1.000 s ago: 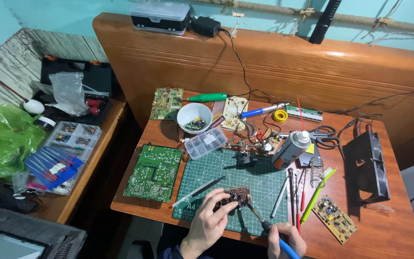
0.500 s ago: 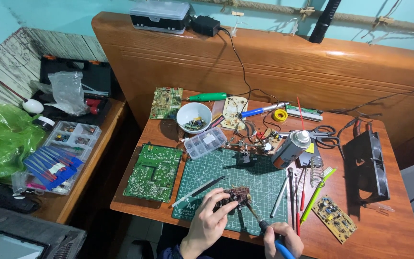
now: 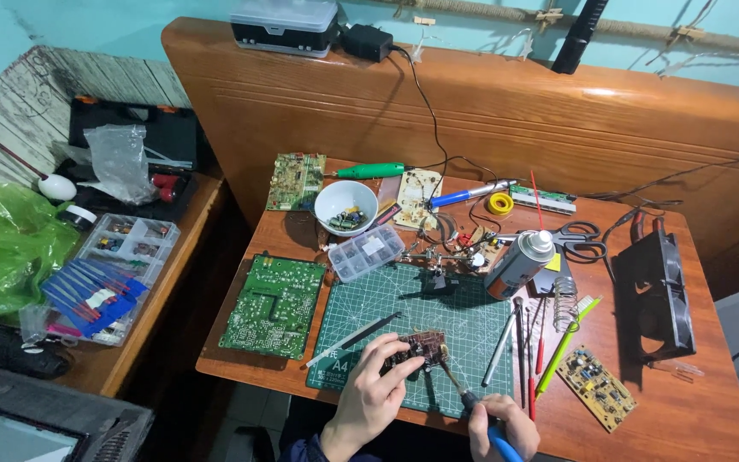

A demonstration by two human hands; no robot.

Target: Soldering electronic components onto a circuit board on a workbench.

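Brown circuit board (image 3: 416, 349) tilted up on the green cutting mat (image 3: 464, 316), near its front edge. Pinched at the left rim by the left hand (image 3: 374, 393), fingers closed around the edge. Soldering iron (image 3: 472, 406) gripped in the right hand (image 3: 502, 432), blue handle enclosed, tip reaching the board's right side. Judged light, stiff and fragile: best held by the bare edges, away from the components and the hot tip. Tweezers (image 3: 352, 340) laid just left of the board. Larger green board (image 3: 274, 304) beside the mat. Farther back on the tabletop (image 3: 686, 402): clear parts box (image 3: 368, 252), white bowl (image 3: 345, 207), spray can (image 3: 519, 263), scissors (image 3: 579, 239). Small yellow-green board (image 3: 596, 387) and black fan (image 3: 660, 291) off to the right.
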